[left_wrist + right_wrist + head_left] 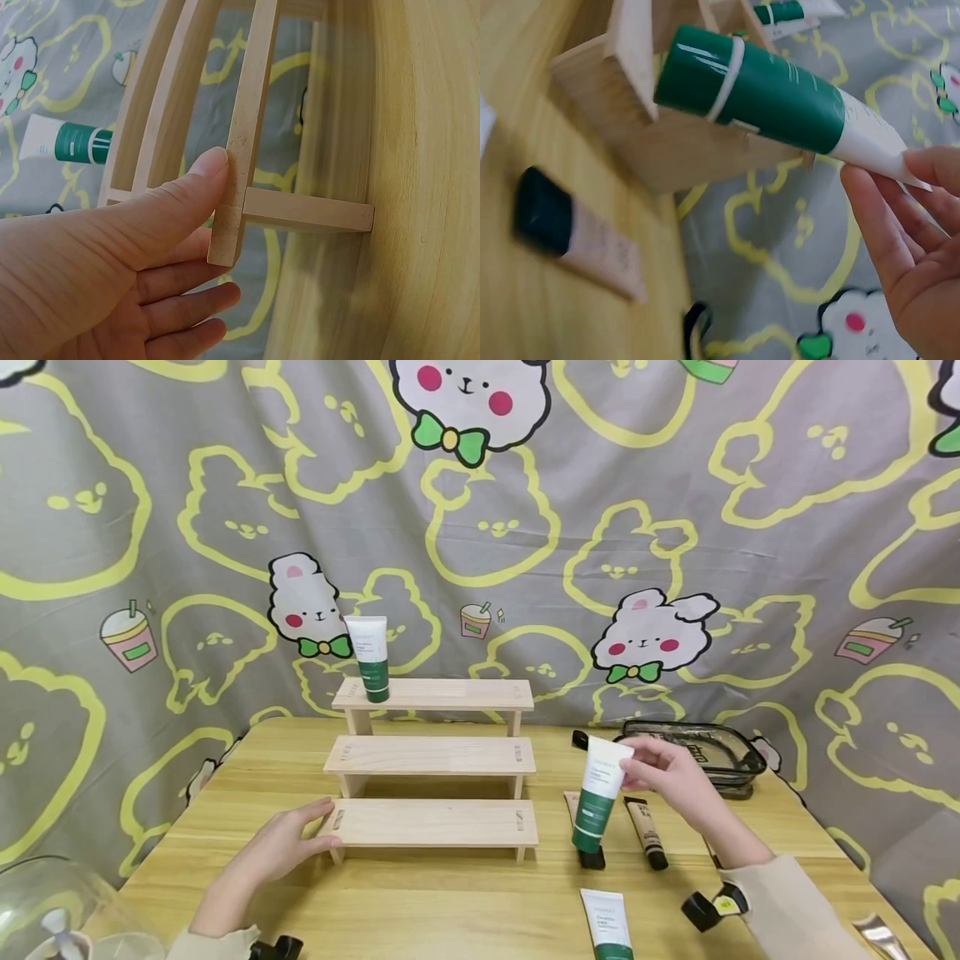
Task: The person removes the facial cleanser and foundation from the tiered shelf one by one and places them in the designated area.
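My right hand (667,777) pinches a green-and-white squeeze tube (596,797) by its flat white end. The tube hangs tilted, green cap down, above the table to the right of a three-step wooden display stand (435,822). At the stand's lowest step, my left hand (273,847) grips the left end; the thumb (208,162) lies on the board, with the index finger partly hidden behind it. A matching tube (371,660) stands upright on the top step's left end. Another such tube (606,917) lies near the table's front, its lower part cut off by the frame.
Beige tubes with black caps, one of them (647,833) in plain sight, lie right of the stand. A clear black-edged case (693,752) sits at the back right. A transparent dome (82,893) stands front left, a shiny metal object (879,935) front right. Patterned cloth (495,552) hangs behind.
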